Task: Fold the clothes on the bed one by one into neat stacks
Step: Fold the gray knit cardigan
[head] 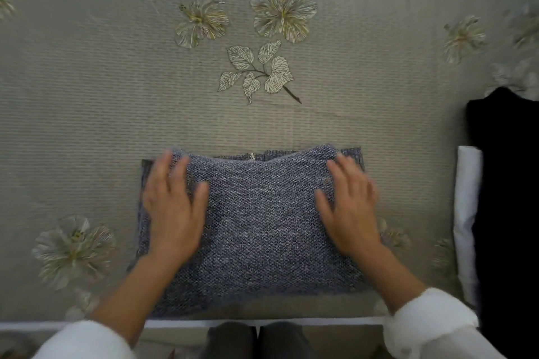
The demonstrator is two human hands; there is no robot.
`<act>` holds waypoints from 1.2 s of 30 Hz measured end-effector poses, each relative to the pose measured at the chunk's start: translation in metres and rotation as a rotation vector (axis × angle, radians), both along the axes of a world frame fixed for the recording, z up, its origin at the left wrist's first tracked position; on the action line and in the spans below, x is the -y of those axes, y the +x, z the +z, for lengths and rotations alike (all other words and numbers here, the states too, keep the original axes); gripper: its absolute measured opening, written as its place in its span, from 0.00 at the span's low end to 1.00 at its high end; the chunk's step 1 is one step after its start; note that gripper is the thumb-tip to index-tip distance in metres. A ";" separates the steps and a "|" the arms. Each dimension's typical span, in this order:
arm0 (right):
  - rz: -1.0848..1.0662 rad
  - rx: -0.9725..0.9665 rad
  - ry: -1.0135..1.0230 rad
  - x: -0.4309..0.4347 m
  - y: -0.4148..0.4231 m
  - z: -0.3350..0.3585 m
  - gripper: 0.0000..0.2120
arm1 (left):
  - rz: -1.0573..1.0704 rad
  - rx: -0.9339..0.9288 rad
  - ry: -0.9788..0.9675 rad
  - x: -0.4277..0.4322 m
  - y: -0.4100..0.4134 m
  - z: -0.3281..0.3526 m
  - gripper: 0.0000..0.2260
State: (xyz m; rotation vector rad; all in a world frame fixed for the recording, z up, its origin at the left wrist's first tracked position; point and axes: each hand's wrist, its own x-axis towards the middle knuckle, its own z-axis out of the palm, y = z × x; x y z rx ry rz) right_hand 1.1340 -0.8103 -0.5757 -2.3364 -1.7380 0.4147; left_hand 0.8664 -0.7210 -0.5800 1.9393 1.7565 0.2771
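Your grip is spread flat, left hand [172,207] and right hand [350,207] pressing the folded blue-grey tweed garment [262,230] at the near edge of the bed [87,111], so sliding them outward unevenly could drag the top layer askew and spoil the fold

Beyond the folded knit garment [256,221] and to its left, the flowered bedspread [87,114] lies flat and open, wide enough for a hand to sweep across. On the right only a narrow strip of bedspread separates the garment from a white folded piece [466,213]. A black garment [507,183] lies against it, possibly overlapping it; that side is too dark to tell.
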 end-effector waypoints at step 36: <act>-0.747 -0.577 -0.158 0.072 0.001 0.039 0.10 | 0.470 0.288 -0.400 0.060 -0.063 0.051 0.21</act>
